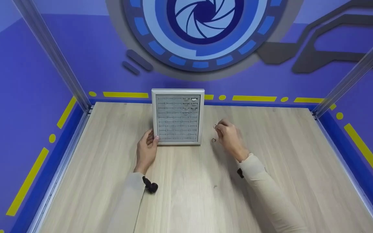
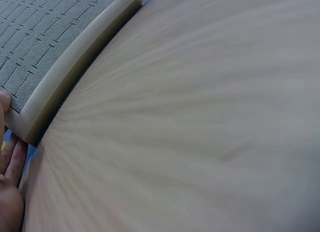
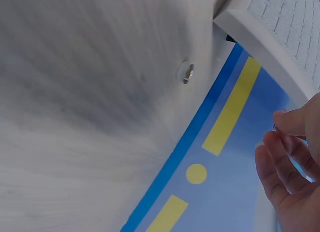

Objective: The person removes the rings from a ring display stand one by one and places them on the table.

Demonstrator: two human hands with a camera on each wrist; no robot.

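While the left hand (image 1: 146, 149) is laid flat against the near left corner of the ring display tray (image 1: 177, 117), fingers straight and thumb tip pressed on the frame, a small ring (image 1: 215, 126) is pinched between thumb and forefinger of the right hand (image 1: 229, 137), raised just above the wooden table (image 1: 186, 194). A second ring (image 1: 213, 140) is seen lying loose on the table, just beside the right hand on its tray side, between the hand and the tray's right edge. The tray is stood with its long axis running away from the person, its slotted grey foam mostly bare, a few rings seated in the upper right rows (image 1: 190, 101). The tray lies to the left of the pinching fingers, with the right hand clearly nearer those filled slots than the left. From the right wrist view the loose ring (image 3: 186, 72) is shown apart from the curled fingers (image 3: 285, 157)
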